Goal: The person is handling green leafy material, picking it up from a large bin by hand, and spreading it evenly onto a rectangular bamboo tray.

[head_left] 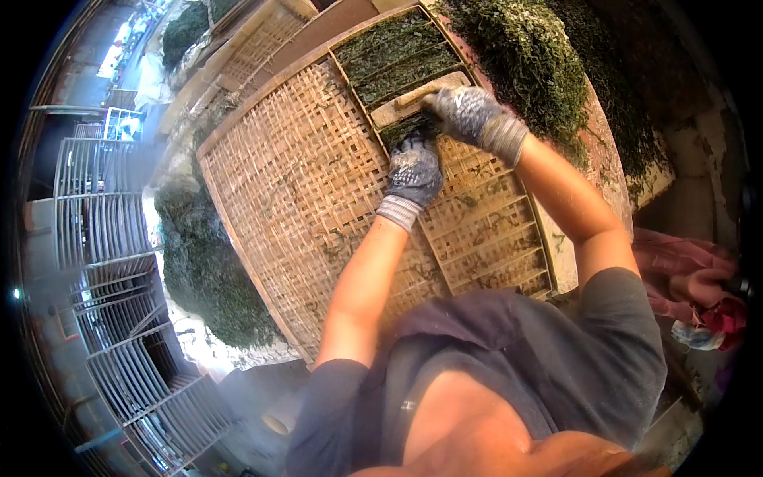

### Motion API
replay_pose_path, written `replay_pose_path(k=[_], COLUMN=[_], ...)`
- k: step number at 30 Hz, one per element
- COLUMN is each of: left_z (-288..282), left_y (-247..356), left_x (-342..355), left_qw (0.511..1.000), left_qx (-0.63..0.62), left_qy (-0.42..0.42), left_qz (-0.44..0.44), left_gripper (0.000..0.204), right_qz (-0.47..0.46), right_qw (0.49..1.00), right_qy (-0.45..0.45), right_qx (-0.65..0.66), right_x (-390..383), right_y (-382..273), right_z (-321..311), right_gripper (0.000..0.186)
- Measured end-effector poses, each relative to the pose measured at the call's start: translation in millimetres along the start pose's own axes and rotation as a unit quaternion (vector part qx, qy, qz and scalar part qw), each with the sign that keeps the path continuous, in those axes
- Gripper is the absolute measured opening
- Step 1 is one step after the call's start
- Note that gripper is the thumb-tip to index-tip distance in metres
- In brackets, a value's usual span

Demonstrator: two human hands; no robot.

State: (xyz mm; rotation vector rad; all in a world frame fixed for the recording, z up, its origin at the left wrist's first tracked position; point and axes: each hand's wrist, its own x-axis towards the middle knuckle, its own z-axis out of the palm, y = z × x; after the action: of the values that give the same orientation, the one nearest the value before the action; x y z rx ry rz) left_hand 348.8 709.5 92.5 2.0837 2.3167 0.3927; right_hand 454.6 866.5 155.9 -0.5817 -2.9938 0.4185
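Note:
A wooden frame with slats (362, 91) lies on a large woven bamboo mat (286, 159). Dark green, stringy plant matter (397, 46) fills its far compartments. My right hand (470, 118), in a grey knitted glove, grips the end of the handle of a flat wooden press board (421, 97) that lies across the frame. My left hand (413, 171), gloved too, reaches up to the compartment just nearer than the board. Its fingers touch the green strands there and partly sink from sight, so their grip is hidden. Nearer compartments (493, 238) hold only scattered strands over the weave.
Large heaps of green strands (524, 63) rise beyond my right hand. Another green pile (207, 262) lies left of the mat. Metal racks (103, 203) stand at the far left. Reddish cloth (691, 278) hangs by my right elbow. More woven mats (254, 56) lean at the back left.

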Motion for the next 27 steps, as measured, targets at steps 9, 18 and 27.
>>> replay_pose_path(k=[9, 18, 27], left_z=[12, -9, 40], left_y=[-16, -5, -10], left_x=[-23, -31, -32], left_qw=[0.988, 0.987, 0.989], left_qx=[0.057, 0.02, 0.021], left_qy=[0.144, 0.153, 0.115], left_qz=[-0.016, -0.05, -0.085], left_gripper=[0.053, 0.06, 0.071], right_qz=[-0.09, -0.016, -0.071], right_qw=[0.984, 0.933, 0.823], right_qy=[0.146, 0.016, -0.104], right_qx=[-0.038, 0.36, 0.554], right_x=[-23, -25, 9], right_y=[12, 26, 24], right_z=[25, -16, 20], right_gripper=[0.046, 0.032, 0.041])
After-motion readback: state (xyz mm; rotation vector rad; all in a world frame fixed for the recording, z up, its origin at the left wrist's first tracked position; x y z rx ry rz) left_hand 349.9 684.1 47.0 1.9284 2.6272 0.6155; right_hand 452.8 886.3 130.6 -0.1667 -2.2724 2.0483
